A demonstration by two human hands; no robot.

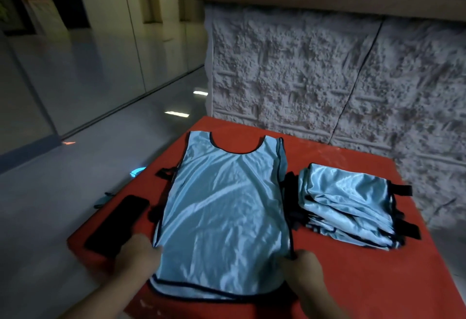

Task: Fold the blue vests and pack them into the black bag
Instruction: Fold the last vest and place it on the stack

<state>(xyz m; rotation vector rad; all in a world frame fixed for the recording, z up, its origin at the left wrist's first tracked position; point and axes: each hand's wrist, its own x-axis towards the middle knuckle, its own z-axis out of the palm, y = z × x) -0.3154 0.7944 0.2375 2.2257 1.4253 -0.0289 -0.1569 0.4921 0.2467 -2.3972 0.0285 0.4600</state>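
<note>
A light blue vest with dark trim lies spread flat on the red table, neck opening at the far end. My left hand pinches its left side edge near the hem. My right hand pinches its right side edge. To the right sits a stack of folded blue vests with black straps sticking out. I see no black bag that I can identify.
A flat black object, like a phone or case, lies on the table's left side by my left hand. A rough stone wall rises behind the table. The shiny floor stretches to the left, with small bluish items near the table's edge.
</note>
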